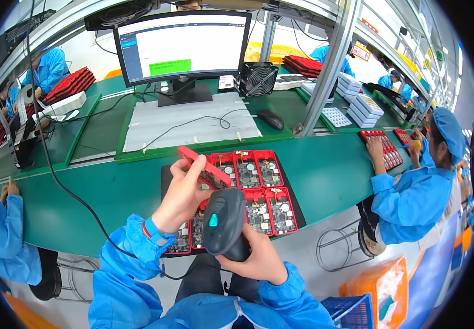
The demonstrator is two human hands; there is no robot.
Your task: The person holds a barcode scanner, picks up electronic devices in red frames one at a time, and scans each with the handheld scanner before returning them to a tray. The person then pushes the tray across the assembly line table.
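My left hand [185, 189] holds a red case [206, 166] tilted up above a group of cases. In my right hand [259, 257] is a dark grey barcode scanner [224, 219], its head close to the raised case. Beneath both hands, red cases with circuit boards [270, 169] lie in rows on a black mat [297, 211] on the green bench [324, 164]. The scanner and my left hand hide part of the rows. A wristband circles my left wrist.
A monitor [182, 46] stands behind a white sheet [187, 123], with a mouse [270, 118] and a fan [259, 79] beside it. A metal post [330, 71] rises at right. Co-workers sit left [6, 236] and right [418, 192]. An orange bin [376, 288] stands below. A black cable hangs at left.
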